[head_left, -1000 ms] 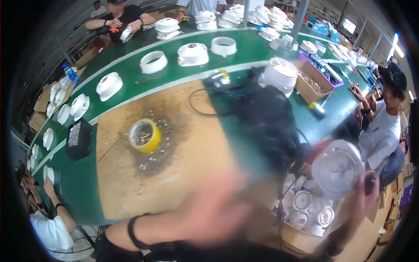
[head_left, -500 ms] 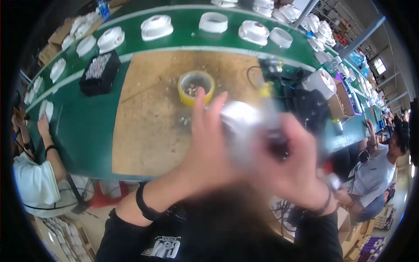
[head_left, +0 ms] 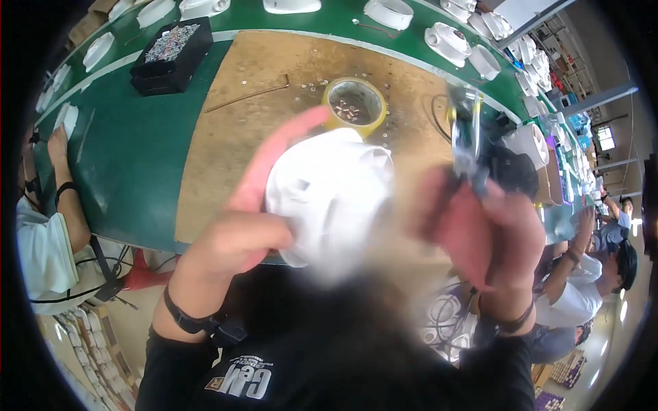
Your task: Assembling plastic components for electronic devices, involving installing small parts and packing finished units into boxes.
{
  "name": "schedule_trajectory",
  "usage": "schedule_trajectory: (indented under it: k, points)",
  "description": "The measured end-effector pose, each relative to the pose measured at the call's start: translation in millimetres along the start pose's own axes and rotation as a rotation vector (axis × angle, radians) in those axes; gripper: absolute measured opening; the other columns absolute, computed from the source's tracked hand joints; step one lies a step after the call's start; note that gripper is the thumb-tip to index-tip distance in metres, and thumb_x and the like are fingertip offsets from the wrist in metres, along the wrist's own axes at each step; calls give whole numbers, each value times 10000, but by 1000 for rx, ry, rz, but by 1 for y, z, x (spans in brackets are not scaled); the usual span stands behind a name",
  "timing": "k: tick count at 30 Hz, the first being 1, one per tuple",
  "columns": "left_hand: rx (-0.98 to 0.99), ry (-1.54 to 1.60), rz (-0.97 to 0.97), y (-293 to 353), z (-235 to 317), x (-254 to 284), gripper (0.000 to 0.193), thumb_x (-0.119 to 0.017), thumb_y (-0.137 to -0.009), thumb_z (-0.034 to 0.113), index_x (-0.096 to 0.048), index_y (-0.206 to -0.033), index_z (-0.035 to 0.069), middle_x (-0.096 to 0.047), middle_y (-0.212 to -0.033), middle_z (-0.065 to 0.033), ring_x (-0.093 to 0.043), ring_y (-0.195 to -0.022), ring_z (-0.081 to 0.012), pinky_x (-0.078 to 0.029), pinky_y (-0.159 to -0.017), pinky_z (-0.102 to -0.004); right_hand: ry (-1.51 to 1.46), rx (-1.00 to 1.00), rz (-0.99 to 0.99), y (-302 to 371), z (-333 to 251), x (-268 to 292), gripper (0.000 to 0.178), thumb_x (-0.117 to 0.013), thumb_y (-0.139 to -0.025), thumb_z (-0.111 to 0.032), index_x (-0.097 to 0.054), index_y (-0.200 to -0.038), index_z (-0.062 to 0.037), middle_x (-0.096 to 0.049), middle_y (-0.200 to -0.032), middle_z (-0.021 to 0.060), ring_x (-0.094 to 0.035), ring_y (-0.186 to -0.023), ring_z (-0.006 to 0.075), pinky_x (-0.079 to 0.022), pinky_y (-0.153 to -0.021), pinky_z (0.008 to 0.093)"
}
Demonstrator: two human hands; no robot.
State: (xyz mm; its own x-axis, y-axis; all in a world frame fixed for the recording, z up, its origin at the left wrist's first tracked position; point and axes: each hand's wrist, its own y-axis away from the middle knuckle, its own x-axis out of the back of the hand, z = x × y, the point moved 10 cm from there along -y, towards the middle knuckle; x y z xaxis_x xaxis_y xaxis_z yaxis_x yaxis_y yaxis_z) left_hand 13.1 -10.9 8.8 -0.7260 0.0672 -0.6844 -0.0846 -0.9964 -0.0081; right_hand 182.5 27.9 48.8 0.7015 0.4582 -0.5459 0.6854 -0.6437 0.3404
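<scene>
My left hand [head_left: 236, 222] grips a white plastic housing [head_left: 329, 192] by its left side, thumb in front and fingers stretched along its far edge. The housing is held above the work board, its lower part smeared by motion. To its right, apart from it, my right hand [head_left: 490, 222] is closed round the lower end of a shiny, partly yellow tool [head_left: 466, 130] that points upward. Blur hides the tool's exact kind. Just beyond the housing lies a yellow tape roll [head_left: 371, 129] with small copper-coloured screws [head_left: 348, 109] inside its ring.
A tan board [head_left: 267, 68] lies on the green table [head_left: 130, 161], with a thin rod [head_left: 247, 94] and loose bits on it. A black box [head_left: 161, 83] of small parts stands left. White housings [head_left: 445, 44] line the far side. Other people work at both sides.
My hands have drawn apart. The housing has come left with my left hand and shows more plainly; my right hand has moved right with the tool. The view has shifted.
</scene>
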Motion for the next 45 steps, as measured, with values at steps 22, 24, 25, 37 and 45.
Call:
schedule_trajectory:
  k: [22, 24, 25, 37, 45]
  points:
    - [-388, -972, 260, -3, 90, 32, 412, -763, -802, 74, -586, -1163, -21, -685, -1039, -93, -655, -920, -135, -524, -807, -263, -383, -534, -489, 8, 151, -31, 746, -420, -1002, -526, -231, -1516, -19, -442, -1437, 235, -520, -1246, 302, -440, -1014, 440]
    - [-310, -1053, 260, -3, 96, 27, 371, -722, -806, 47, -589, -1144, -33, -685, -1033, -91, -652, -918, -127, -513, -805, -254, -419, -540, -492, 4, 144, -36, 723, -386, -1010, -535, -287, -1484, 2, -477, -1404, 234, -549, -1214, 299, -452, -1002, 429]
    - [-282, -1059, 229, -5, 97, 27, 361, -692, -804, 30, -595, -1145, -37, -688, -1020, -94, -651, -907, -125, -506, -796, -246, -410, -558, -515, 3, 144, -40, 721, -373, -1013, -536, -291, -1482, 5, -486, -1395, 235, -552, -1212, 295, -453, -1001, 423]
    - [-290, -1375, 162, -13, 95, 14, 461, -657, -850, 107, -563, -1277, -38, -667, -1122, -150, -638, -1014, -163, -478, -878, -254, -442, -518, -639, -4, 153, -57, 706, -302, -1041, -518, -270, -1496, 21, -557, -1298, 177, -560, -1200, 264, -466, -997, 394]
    - [-291, -1365, 124, -18, 93, 10, 466, -665, -829, 102, -555, -1257, -44, -665, -1125, -156, -638, -1020, -173, -468, -892, -256, -519, -517, -605, -3, 152, -60, 650, -355, -1048, -461, -294, -1484, 17, -558, -1293, 161, -563, -1194, 246, -473, -989, 387]
